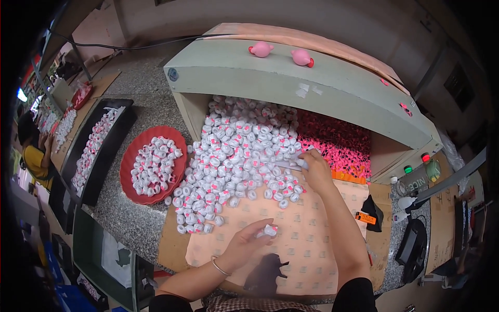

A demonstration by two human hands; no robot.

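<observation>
My left hand (248, 243) pinches one small white piece with a pink spot (270, 230) above the beige patterned mat (306, 244). My right hand (315, 169) reaches forward to the edge of the big heap of white-and-pink pieces (239, 151) and grips a thin white stick-like tool (288, 165) lying across the pieces. A bracelet sits on my left wrist.
A red round tray (130, 156) with more white pieces lies left of the heap. A long black tray (106, 145) holds further pieces. A pile of pink-and-black parts (338, 143) fills the bin's right side. Two pink figures (261, 49) rest on the hood. Another person (34, 156) sits far left.
</observation>
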